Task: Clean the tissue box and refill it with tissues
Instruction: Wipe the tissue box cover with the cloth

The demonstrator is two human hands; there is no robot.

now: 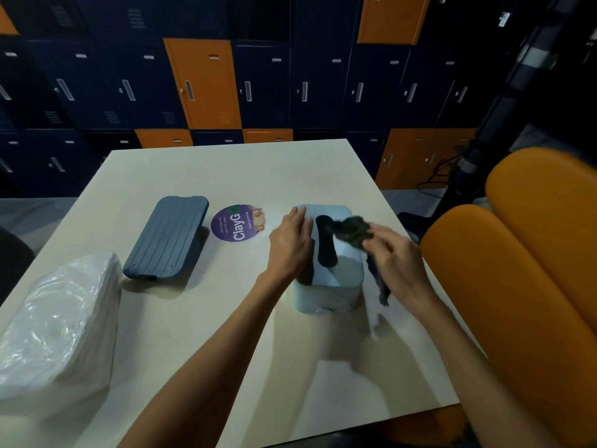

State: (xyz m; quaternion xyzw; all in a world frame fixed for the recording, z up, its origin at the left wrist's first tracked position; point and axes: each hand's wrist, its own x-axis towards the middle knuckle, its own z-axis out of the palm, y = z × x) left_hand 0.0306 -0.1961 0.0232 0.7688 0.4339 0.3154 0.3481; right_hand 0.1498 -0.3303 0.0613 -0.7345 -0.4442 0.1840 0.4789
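Head view: wiping step, left grip (290, 244) flat with straight fingers steadying tissue box (339, 276) on surface (226, 334), right grip (397, 263) clutching cloth (352, 229) on its top; refill next likely needs tissue pack (61, 321) far left.

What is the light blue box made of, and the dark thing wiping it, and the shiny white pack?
The tissue box is probably plastic: smooth matte sides, rounded corners. The cloth in the right hand looks like soft fabric: it crumples and hangs limp. The tissue pack is clear plastic film, glossy and wrinkled, over white tissues.
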